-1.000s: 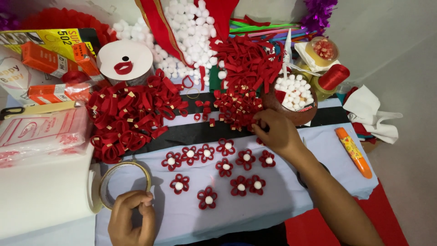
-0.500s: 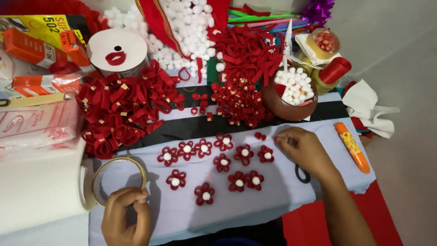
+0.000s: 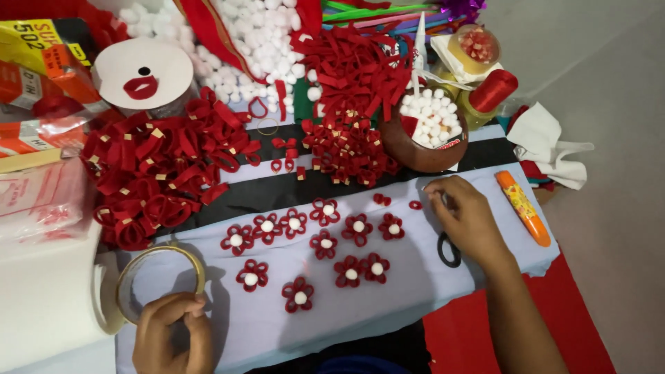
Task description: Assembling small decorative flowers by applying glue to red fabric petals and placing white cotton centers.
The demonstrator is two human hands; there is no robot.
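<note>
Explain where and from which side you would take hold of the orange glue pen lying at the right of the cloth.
Grip the orange glue pen across the middle of its barrel, coming straight down from above. It lies flat and slanted on the light cloth, long sides bare, with the right hand just beside it. Finger and thumb should span its narrow width.

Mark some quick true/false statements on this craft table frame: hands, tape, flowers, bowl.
1. The left hand rests at the tape roll. True.
2. The right hand holds the orange tube. False: the tube lies apart on the cloth, to that hand's right.
3. The finished flowers have white centres. True.
4. The brown bowl is full of red loops. False: it holds white pom-poms.
5. The flowers lie between the two hands. True.
</note>
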